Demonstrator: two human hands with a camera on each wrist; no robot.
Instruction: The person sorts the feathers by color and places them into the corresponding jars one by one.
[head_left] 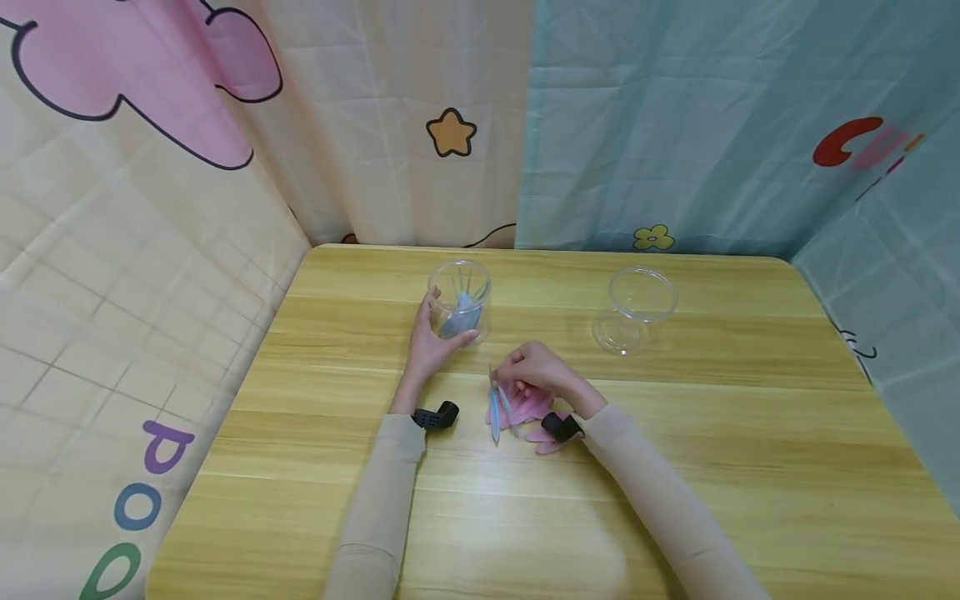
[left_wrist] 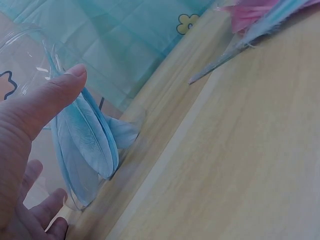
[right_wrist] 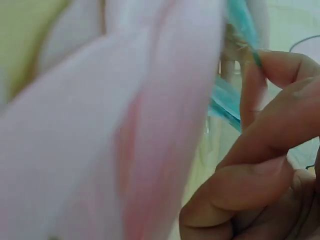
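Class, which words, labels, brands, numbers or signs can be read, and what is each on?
"od", sideways, on the cream side curtain; a green letter before it is cut off by the picture's edge, perhaps another "o".
Red mark on the teal curtain: cannot tell whether it is lettering.
No writing visible on the clear cups or feathers.

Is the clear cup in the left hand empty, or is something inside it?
Not empty: blue feathers are inside the cup, visible through its wall in head and left-wrist views.
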